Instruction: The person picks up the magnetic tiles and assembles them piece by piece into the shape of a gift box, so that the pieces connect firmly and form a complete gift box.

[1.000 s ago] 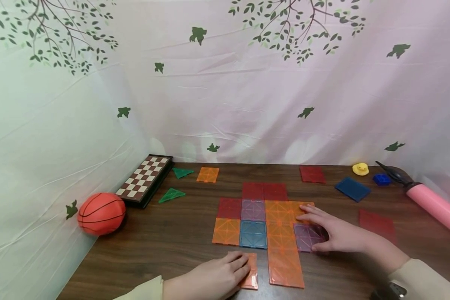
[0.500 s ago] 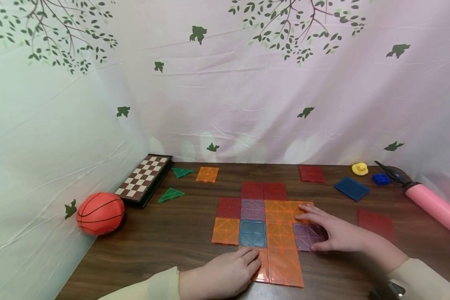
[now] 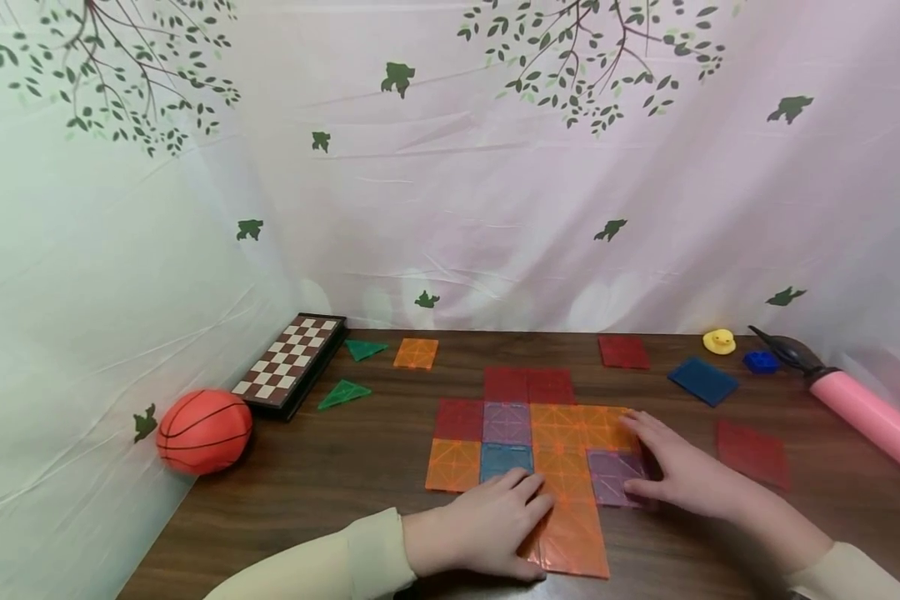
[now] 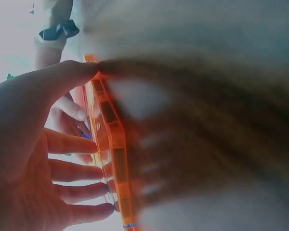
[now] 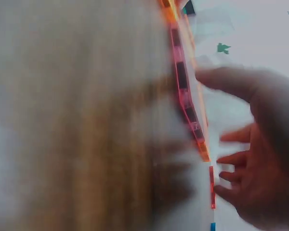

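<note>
Flat translucent magnetic tiles lie joined on the dark table: red tiles (image 3: 459, 419) at the back and left, a blue tile (image 3: 501, 460), and orange tiles (image 3: 572, 537) down the middle. My left hand (image 3: 487, 525) rests over the front orange tile, mostly covering it; in the left wrist view the fingers are straight over the orange tile (image 4: 116, 137), thumb at its near edge. My right hand (image 3: 686, 467) is at the right side, thumb by a purple tile (image 3: 611, 477) and fingertips near the back orange tile. In the right wrist view, its fingers (image 5: 233, 161) look straight.
Loose red tiles (image 3: 753, 452), a dark blue tile (image 3: 703, 381), a yellow duck (image 3: 719, 341), a blue brick (image 3: 761, 361) and a pink pump (image 3: 873, 417) lie right. To the left are green triangles (image 3: 343, 393), a checkered board (image 3: 291, 354) and a red ball (image 3: 204, 432).
My left hand slid an orange tile rightward and slightly up against the long orange strip below the blue tile, then shifted further right over it. My right hand's fingertips drew slightly right.
</note>
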The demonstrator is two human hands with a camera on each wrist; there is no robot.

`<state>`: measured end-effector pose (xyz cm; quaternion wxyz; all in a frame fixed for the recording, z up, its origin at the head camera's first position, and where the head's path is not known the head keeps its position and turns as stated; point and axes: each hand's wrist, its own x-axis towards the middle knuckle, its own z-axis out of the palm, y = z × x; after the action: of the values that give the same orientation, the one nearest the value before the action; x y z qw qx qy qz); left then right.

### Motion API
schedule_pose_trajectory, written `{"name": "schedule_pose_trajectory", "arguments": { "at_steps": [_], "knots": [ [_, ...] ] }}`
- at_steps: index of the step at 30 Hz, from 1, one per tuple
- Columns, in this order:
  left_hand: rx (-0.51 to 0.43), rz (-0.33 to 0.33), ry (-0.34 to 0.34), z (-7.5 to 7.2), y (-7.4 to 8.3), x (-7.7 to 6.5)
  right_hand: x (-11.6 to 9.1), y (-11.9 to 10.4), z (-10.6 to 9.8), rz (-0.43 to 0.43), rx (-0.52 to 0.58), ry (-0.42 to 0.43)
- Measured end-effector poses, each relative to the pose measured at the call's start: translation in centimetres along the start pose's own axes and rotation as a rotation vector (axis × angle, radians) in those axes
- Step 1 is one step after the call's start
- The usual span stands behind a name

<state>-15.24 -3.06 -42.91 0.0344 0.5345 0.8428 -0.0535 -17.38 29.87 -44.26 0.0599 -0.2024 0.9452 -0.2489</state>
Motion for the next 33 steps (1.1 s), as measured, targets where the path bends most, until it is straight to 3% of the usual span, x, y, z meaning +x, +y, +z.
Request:
{"name": "schedule_pose_trajectory", "arguments": {
  "at_steps": [4,11,18,21,24,27,30,33],
  "knots": [
    [0.020,0.000,-0.001,-0.1,0.3,0.4,-1.0,0.2,0.2,0.162,-0.031,0.022],
    [0.154,0.034,0.010,-0.2,0.7,0.4,-1.4,-0.3,0.5,0.183,0.094,0.015],
    [0.213,0.074,0.007,-0.4,0.8,0.3,-1.5,0.3,0.1,0.212,0.374,0.019],
    [0.202,0.084,-0.014,-0.6,0.7,0.3,-1.7,0.0,-0.1,0.269,0.480,0.037],
    [0.175,0.089,-0.040,-0.8,0.7,0.2,-1.7,-0.4,-0.1,0.317,0.660,0.067],
    [0.120,0.099,-0.046,-1.0,0.6,0.2,-1.5,-0.7,0.1,0.310,0.824,0.099],
    [0.062,0.138,0.006,-1.1,0.7,0.1,-1.2,-1.0,0.4,0.275,0.932,0.133],
    [0.070,0.186,0.112,-1.4,0.9,-0.2,-0.7,-1.1,0.8,0.236,0.996,0.162]
  ]
}}
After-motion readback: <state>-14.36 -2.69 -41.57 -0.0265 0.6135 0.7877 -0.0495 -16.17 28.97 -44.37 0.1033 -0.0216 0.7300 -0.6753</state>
